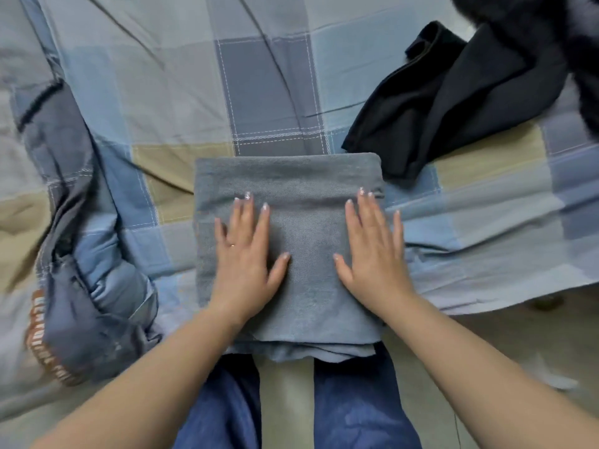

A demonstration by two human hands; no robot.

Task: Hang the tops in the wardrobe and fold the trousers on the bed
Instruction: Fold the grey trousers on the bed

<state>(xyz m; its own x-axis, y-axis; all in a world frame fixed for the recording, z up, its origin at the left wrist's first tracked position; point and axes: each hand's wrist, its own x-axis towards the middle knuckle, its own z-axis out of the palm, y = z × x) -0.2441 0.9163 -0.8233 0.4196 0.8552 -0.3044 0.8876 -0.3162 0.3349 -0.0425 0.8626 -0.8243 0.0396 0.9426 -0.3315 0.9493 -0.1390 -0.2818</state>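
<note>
Legs (pixel 356 400) in blue trousers stand nearest the camera at the bed's edge, cut off by the bottom of the view, so how the person stands cannot be made out. Far left, a bunched blue-grey garment (pixel 84 319) with orange lettering lies crumpled on the bed (pixel 259 76); the lettering is too blurred to read, and whether it is a top or trousers is unclear. If it is left so close to the fold, a sweep of the arm could probably drag it into the neat stack. Next comes the left hand (pixel 246 254), released and flat, fingers straight, pressing the grey trousers (pixel 291 176), which lie folded into a square at the near edge of the bed. Their lower layers stick out unevenly and overhang the edge toward the legs, so lifting both palms at once may let the stack slide off or spring open. On the right side of the fold the right hand (pixel 372 251) is likewise released and flat, pressing down, its little finger just past the fold's edge. Further right, a black garment (pixel 453 102) sprawls unfolded, one end touching the fold's far corner; pulling it away carelessly could disturb that corner. At the top right a dark fuzzy shape (pixel 551 34) is cut off and cannot be identified.
</note>
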